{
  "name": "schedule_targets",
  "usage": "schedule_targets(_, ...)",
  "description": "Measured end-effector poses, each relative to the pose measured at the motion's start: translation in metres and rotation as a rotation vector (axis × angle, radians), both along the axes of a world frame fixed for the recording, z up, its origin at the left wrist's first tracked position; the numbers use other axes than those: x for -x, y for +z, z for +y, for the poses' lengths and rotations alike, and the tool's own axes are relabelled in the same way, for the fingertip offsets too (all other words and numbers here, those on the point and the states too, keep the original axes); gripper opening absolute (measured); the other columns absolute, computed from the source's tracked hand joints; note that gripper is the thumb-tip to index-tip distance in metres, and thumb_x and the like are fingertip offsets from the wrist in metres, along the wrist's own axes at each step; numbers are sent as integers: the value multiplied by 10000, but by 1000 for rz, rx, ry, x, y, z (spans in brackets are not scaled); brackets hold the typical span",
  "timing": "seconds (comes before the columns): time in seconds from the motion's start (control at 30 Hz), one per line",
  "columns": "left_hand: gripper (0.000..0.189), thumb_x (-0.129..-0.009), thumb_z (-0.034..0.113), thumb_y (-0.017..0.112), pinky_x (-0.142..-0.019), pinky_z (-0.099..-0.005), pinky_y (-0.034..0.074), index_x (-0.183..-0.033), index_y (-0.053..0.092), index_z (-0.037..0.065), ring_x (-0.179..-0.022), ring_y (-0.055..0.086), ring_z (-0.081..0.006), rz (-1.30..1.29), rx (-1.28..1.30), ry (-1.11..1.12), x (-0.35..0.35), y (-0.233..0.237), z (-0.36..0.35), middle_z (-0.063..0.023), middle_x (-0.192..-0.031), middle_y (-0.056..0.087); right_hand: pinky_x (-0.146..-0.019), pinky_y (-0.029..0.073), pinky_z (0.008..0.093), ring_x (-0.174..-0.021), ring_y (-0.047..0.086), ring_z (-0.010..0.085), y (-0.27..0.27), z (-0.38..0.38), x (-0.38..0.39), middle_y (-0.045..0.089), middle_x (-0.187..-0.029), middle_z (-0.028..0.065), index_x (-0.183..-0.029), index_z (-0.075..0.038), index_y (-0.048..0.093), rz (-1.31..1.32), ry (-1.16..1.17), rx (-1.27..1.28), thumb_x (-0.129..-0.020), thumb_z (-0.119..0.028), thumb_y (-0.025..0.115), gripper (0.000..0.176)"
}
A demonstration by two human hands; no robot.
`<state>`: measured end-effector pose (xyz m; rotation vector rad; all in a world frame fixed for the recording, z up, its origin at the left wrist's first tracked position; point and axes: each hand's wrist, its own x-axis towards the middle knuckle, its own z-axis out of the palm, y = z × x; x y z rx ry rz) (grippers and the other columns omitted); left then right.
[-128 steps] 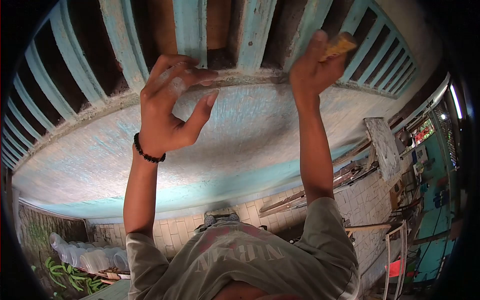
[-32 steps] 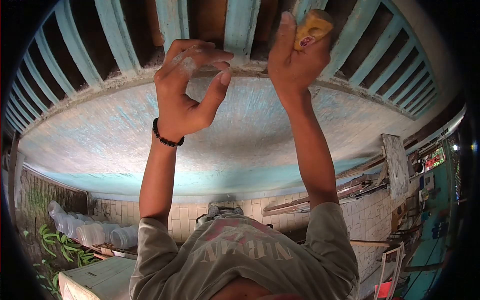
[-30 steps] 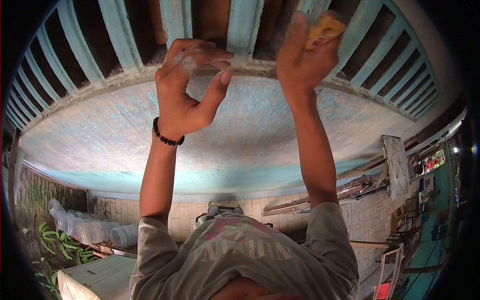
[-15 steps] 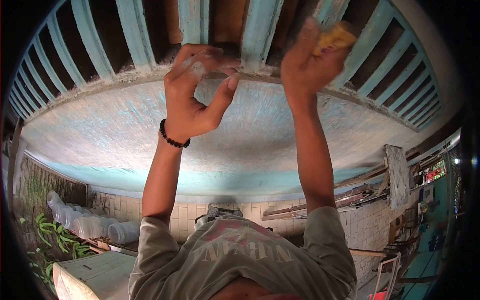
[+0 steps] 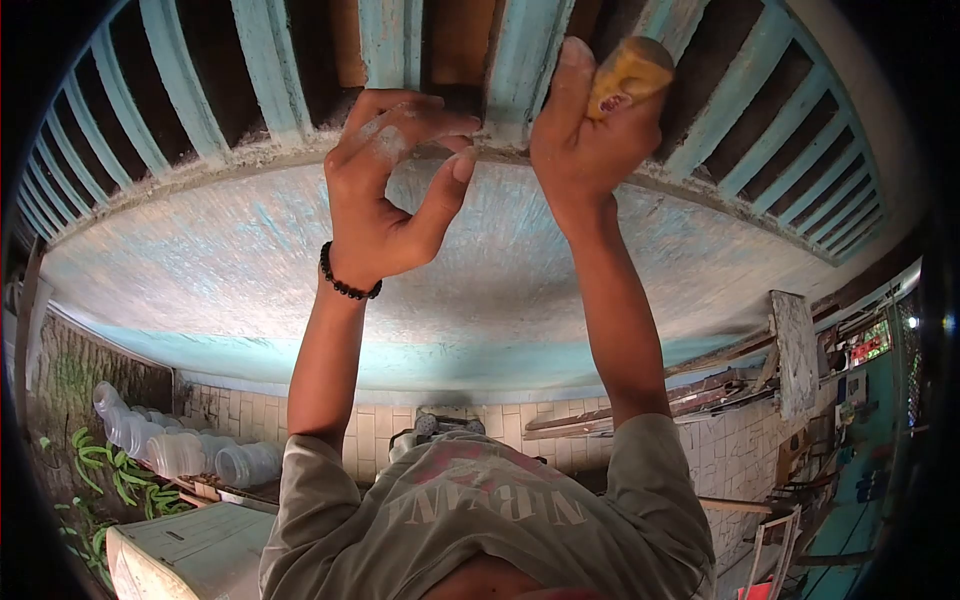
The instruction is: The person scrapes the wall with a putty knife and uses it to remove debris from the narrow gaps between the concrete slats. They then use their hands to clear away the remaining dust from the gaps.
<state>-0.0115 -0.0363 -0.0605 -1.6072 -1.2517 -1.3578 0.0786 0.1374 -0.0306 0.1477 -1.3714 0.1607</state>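
Observation:
My right hand [image 5: 600,140] is closed around a yellow object [image 5: 630,80] with a rounded end, held up against the light blue slats [image 5: 520,70]. The fingers of my left hand [image 5: 395,180] are curled and apart from the thumb, with nothing seen between them; the fingertips are near the ledge [image 5: 300,150] under the slats. Pale dust marks the back of its fingers, and a black beaded bracelet [image 5: 345,280] circles the wrist. Below both hands is the worn, patchy wall [image 5: 480,240].
Clear plastic containers [image 5: 180,450] stand at the lower left beside green plants [image 5: 105,470] and a pale box-like cabinet [image 5: 190,550]. Wooden strips [image 5: 660,400] lie at the right, near an upright weathered board [image 5: 793,355]. A tiled floor [image 5: 380,430] shows below the wall.
My right hand has moved left, bringing the yellow object with it. My left hand has stayed almost in place.

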Motion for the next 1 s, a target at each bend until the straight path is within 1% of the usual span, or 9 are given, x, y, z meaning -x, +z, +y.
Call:
schedule_targets(0.1,201,-891,144,700,-959,-424,506,-1043,747,20,-1092,656,-294,-20,8,6,2,-3,-2,-105,-875,777,-587,417,222,-619,519,67,5,5,1,544,-688,-4,-944,-15,508,77,72,33,-1017,-171,690,250)
schedule_targets(0.13,202,-892,146,700,-958,-423,506,-1043,747,20,-1094,656,-296,-26,11,2,3,-4,-2,-106,-875,777,-586,424,224,-617,526,65,9,5,-4,545,-678,-8,-954,-7,504,53,-98,-20,-1020,-163,685,248)
schedule_targets(0.23,207,-895,156,700,-960,-424,504,-1043,749,19,-1100,653,-297,-94,15,-8,1,-5,-3,-101,-873,776,-576,423,226,-609,523,69,7,-1,7,544,-673,-8,-957,4,500,-4,-103,36,-1018,-155,687,253)
schedule_targets(0.33,212,-900,167,700,-958,-426,505,-1043,748,18,-1112,649,-294,-32,8,38,2,-2,-7,-98,-873,776,-555,416,231,-602,524,77,0,-16,14,555,-684,-7,-979,7,504,28,53,-8,-1010,-154,699,255)
schedule_targets(0.43,183,-786,82,728,-833,-379,534,-961,775,59,-971,640,-273,-45,-68,41,5,-4,-6,-50,-829,751,-546,424,233,-603,544,83,7,-22,8,579,-708,5,-1018,6,524,84,85,-25,-1003,-153,710,245)
schedule_targets(0.57,175,-791,82,725,-837,-378,529,-957,774,57,-965,632,-266,-64,-61,42,7,-6,-9,-50,-829,751,-571,454,237,-632,574,90,3,-16,20,598,-734,27,-1059,18,543,10,-54,61,-978,-159,741,278)
schedule_targets(0.8,174,-795,79,726,-840,-382,529,-961,775,60,-965,631,-270,-39,-56,62,7,-7,-20,-55,-850,757,-590,484,254,-632,593,107,7,-20,20,620,-743,44,-1061,15,560,70,-31,-20,-977,-155,742,262)
schedule_targets(0.9,176,-794,82,731,-846,-385,533,-963,777,62,-974,637,-280,-41,-52,76,7,-7,-23,-59,-864,760,-586,470,247,-632,579,105,11,-14,27,613,-738,40,-1068,22,558,56,-99,-35,-984,-153,734,263)
schedule_targets(1.0,171,-789,89,739,-851,-389,540,-953,780,60,-990,649,-294,-44,-53,80,5,-5,-27,-68,-877,764,-579,454,240,-629,558,102,5,-30,25,597,-741,30,-1071,21,554,1,18,12,-986,-162,734,271)
